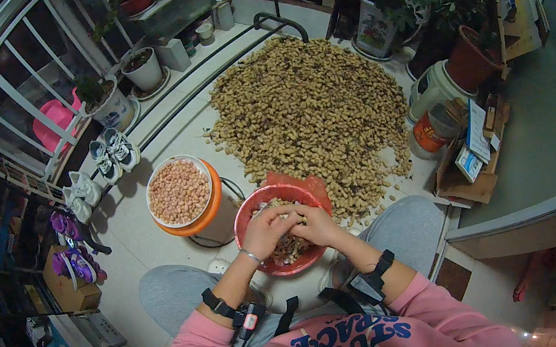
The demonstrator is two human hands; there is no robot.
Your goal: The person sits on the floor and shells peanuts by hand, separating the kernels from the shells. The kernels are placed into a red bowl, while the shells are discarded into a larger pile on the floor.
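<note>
My left hand [268,232] and my right hand [316,226] meet over a red plastic basin [242,218] between my knees. Their fingertips are pinched together around what looks like a peanut in its shell [302,219], mostly covered by the fingers. Broken peanut shells [291,249] lie in the basin under my hands. To the left, a white-rimmed bowl of shelled pink peanuts [179,193] rests on an orange round-topped stool or stand [215,199]. Beyond the basin spreads a large heap of unshelled peanuts [306,113] on the tiled floor.
A red plastic bag [313,188] lies against the basin's far side. Pairs of shoes [115,154] line the left, near a black metal rack bar [203,87]. On the right stand a clear plastic jar [428,134], a cardboard box [470,185] and potted plants [375,30].
</note>
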